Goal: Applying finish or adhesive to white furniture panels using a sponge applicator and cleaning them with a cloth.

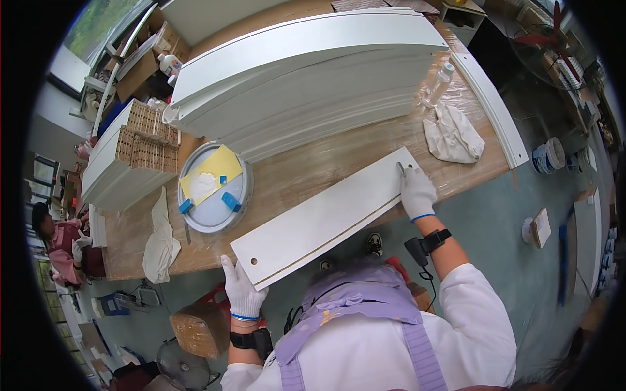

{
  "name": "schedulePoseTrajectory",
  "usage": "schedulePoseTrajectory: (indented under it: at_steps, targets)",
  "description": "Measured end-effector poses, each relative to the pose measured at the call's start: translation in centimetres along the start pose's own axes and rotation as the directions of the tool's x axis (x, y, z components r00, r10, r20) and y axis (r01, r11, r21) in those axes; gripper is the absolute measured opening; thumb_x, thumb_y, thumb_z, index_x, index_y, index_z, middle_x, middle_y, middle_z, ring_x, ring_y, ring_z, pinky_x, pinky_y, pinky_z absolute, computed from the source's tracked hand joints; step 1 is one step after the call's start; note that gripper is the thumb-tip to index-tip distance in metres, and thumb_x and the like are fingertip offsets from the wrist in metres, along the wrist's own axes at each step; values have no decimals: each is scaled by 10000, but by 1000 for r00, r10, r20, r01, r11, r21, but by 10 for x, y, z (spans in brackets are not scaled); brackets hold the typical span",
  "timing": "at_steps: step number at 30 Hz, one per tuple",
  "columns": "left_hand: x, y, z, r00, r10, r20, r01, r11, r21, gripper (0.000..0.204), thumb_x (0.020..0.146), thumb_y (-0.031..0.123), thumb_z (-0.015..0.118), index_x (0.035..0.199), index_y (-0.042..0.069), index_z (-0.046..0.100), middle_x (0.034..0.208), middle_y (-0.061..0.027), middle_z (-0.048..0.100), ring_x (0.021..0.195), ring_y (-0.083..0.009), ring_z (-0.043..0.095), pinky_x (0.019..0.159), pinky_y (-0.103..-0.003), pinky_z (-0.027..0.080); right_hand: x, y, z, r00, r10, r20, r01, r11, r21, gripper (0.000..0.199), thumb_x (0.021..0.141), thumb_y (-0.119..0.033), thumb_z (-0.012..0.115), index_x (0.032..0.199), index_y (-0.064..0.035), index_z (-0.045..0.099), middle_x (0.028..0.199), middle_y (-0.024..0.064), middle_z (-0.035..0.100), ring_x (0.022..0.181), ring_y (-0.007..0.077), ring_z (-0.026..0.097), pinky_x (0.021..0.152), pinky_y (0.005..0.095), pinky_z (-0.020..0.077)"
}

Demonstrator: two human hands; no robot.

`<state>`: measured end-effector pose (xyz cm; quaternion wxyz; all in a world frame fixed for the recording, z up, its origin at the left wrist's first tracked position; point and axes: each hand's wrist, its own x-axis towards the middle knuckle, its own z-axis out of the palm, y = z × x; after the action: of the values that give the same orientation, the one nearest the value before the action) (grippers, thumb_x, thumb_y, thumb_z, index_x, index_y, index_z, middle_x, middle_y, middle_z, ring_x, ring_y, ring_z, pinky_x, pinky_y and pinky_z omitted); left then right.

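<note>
A long white panel with a groove along its near edge and a hole near its left end lies slanted over the table's front edge. My left hand, in a white knit glove, grips its near left corner, some fingers hidden beneath. At the far right end, my gloved right hand is closed over the panel's edge. A small, thin, grey metal tool shows at its fingertips, beside the panel; its handle is hidden. Left of the panel, a round bucket lid carries a yellow sheet with white paste and several blue pieces.
Stacked white panels fill the back of the film-covered table. More boards stand at left. A clear bottle and white cloth sit at right; another cloth hangs over the front edge. Another person stands far left.
</note>
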<state>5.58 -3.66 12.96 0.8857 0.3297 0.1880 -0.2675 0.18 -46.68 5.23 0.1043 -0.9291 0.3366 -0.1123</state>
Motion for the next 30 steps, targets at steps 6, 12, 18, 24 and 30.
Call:
schedulePoseTrajectory:
  at_steps: [6, 12, 18, 24, 30]
  targets:
    - [-6, 6, -2, 989, -35, 143, 52, 992, -118, 993, 908, 795, 310, 1480, -16, 356, 1478, -170, 463, 1343, -332, 461, 1132, -451, 362, -83, -150, -19, 870, -493, 10, 471, 837, 278, 121, 872, -147, 587, 971, -79, 594, 861, 158, 596, 803, 368, 612, 666, 491, 497]
    - [17, -2, -46, 770, 9, 638, 226, 931, -286, 1006, 891, 832, 226, 1488, 38, 381, 1476, -140, 460, 1359, -318, 423, 1145, -466, 305, -149, -290, -59, 350, -937, -21, 767, 273, 581, 226, 855, -149, 563, 1064, -70, 601, 893, 156, 608, 796, 319, 636, 659, 428, 520]
    - [0, 9, -2, 937, -55, 346, 118, 979, -164, 997, 910, 810, 150, 1529, 46, 309, 1528, -150, 402, 1402, -332, 368, 1179, -466, 234, -87, -224, -22, 814, -519, -259, 579, 693, 430, 234, 883, -96, 588, 1112, -85, 637, 823, 129, 624, 756, 349, 639, 655, 457, 517]
    - [5, 11, 1, 932, -74, 354, 167, 956, -241, 998, 902, 819, 154, 1536, 63, 307, 1549, -155, 370, 1431, -349, 324, 1191, -502, 198, -157, -265, -55, 467, -883, 51, 835, 459, 303, 243, 815, -118, 583, 1049, -147, 638, 819, 77, 592, 714, 275, 646, 598, 415, 524]
    - [2, 15, 2, 905, -54, 421, 196, 932, -303, 1028, 882, 841, 153, 1561, 75, 250, 1570, -138, 337, 1436, -350, 307, 1193, -483, 210, -112, -207, -30, 876, -470, -104, 481, 843, 242, 387, 852, -70, 582, 1232, -117, 639, 814, 126, 599, 632, 313, 605, 562, 435, 513]
